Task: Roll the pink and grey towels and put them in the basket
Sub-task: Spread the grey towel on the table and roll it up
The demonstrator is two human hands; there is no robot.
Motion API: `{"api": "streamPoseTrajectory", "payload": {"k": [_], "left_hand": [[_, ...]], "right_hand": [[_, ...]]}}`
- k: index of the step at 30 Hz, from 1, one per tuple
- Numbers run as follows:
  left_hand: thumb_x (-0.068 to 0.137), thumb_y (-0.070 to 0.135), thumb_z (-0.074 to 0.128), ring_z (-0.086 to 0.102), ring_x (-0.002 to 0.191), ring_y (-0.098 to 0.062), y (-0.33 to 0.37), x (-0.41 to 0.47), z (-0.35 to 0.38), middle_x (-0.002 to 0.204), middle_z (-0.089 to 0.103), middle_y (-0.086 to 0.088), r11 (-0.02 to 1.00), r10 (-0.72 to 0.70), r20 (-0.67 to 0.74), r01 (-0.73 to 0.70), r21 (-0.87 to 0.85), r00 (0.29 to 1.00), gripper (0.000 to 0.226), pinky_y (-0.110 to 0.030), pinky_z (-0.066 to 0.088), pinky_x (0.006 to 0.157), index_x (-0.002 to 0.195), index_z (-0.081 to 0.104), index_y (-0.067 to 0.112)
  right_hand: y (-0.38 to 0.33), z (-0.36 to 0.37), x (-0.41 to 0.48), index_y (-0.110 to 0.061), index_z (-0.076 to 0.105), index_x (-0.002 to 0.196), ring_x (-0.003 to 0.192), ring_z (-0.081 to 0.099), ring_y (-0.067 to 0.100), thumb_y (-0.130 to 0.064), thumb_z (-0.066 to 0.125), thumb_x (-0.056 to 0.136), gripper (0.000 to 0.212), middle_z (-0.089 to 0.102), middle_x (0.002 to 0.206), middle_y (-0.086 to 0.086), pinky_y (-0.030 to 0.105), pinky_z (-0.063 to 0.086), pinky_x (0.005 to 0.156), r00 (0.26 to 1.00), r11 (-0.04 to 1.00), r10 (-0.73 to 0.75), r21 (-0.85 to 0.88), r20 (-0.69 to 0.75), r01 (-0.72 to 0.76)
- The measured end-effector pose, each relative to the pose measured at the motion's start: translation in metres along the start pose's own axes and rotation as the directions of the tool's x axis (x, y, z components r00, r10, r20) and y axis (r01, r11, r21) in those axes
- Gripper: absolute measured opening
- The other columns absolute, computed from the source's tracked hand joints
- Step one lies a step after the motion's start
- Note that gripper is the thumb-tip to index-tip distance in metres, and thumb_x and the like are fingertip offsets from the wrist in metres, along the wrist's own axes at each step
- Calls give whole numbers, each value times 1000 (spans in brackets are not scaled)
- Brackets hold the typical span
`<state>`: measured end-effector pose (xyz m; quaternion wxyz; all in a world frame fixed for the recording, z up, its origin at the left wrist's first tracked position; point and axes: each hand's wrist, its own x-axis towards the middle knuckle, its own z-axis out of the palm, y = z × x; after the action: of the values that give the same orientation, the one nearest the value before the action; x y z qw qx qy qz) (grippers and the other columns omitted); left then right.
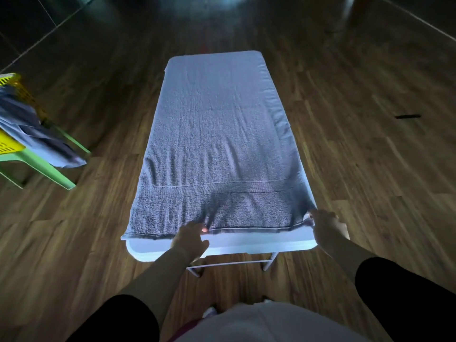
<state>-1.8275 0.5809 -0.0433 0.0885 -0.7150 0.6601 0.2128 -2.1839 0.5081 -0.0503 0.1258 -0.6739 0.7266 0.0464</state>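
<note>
Wood flooring surrounds a white table (259,243) on which the grey towel (217,144) lies spread flat. At the table's near edge, the left hand (191,236) pinches the towel's hem near its middle. The right hand (325,225) grips the towel's near right corner.

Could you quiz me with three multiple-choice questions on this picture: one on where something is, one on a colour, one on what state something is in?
1. Where is the basket?
A. far left, on a green stool
B. on the table
C. behind the table

2. What colour is the basket?
A. red
B. yellow
C. white

3. How is the grey towel?
A. rolled up
B. spread flat
C. in the basket

Answers: 1 A, it sits on the stool at the left edge. 2 B, its plastic is yellow. 3 B, it covers the table, both hands at its near edge.
</note>
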Motion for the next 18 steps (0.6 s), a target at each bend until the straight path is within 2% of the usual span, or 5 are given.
{"api": "streamPoseTrajectory", "payload": {"k": [3,6,9,13,18], "left_hand": [[94,35,52,38,132,-20,1,-1,1,142,44,-3,1000,14,-17,-14,22,1000,44,-30,27,109,136,47,21],[92,35,54,39,131,-21,1,-4,-1,140,45,-4,999,18,-13,-18,26,1000,46,-31,28,110,135,47,22],[92,33,55,41,130,-19,1,-6,-1,140,45,-1,993,50,-7,-49,105,999,48,-30,31,110,138,43,23],[91,36,58,51,118,-19,-2,-8,3,131,53,-1,990,63,-21,-60,128,998,43,-31,44,101,131,48,24],[90,42,57,51,116,-22,-3,-8,9,129,52,-4,978,100,-21,-94,184,995,52,-32,44,99,133,44,18]], "right_hand": [[12,-7,1,-38,61,111,100,58,22,-30,47,95,23,63,104,-2,32,49,78,999,982,-42,-186,-14,39],[21,-8,-2,-45,62,111,103,56,17,-26,44,93,32,66,103,-8,30,45,75,995,958,-98,-270,10,97],[21,-9,-8,-48,60,115,107,56,14,-25,45,91,36,65,111,-11,29,43,78,996,955,-93,-282,14,93],[21,-9,-9,-44,57,119,111,55,14,-32,43,92,33,61,118,-11,31,42,80,998,953,-23,-299,62,41],[14,-18,-1,-38,59,118,113,56,19,-42,43,93,29,60,119,-5,35,43,86,992,961,12,-275,128,24]]}}
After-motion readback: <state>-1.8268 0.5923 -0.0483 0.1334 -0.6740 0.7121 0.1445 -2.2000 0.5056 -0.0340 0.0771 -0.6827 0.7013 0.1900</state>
